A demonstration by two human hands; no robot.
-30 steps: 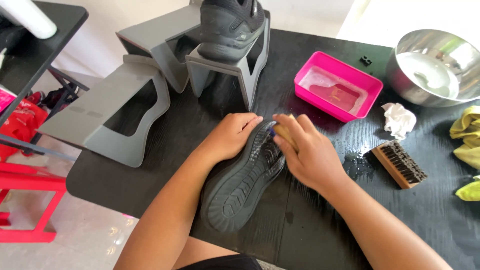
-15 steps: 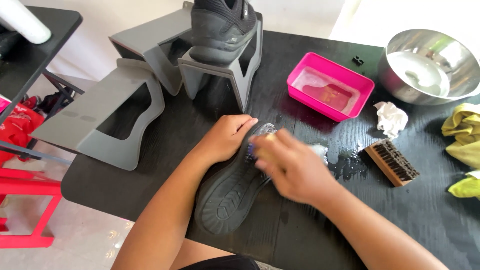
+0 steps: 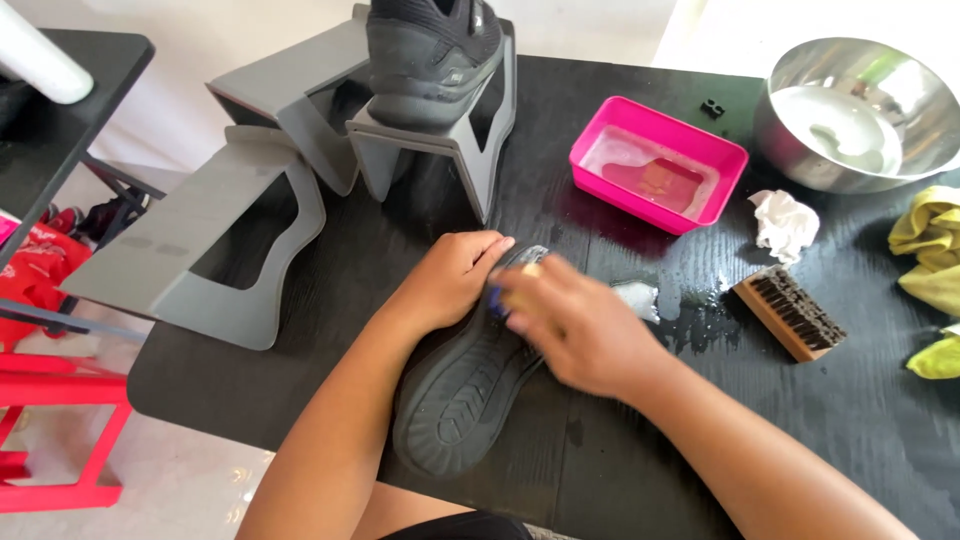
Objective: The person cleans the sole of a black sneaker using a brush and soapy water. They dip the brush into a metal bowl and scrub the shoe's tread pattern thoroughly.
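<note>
A black shoe lies sole-up on the black table. My left hand presses on the shoe's far end and holds it down. My right hand, blurred by motion, is closed around a small brush with a blue and pale handle that touches the sole near the toe. A patch of white foam lies on the table just right of that hand.
A second black shoe sits on a grey stand; more grey stands are at the left. A pink tray of water, steel bowl, white crumpled tissue, wooden brush and yellow cloths lie right.
My right hand has moved down and left along the sole with the small brush in a scrubbing stroke. The left hand stays on the shoe.
</note>
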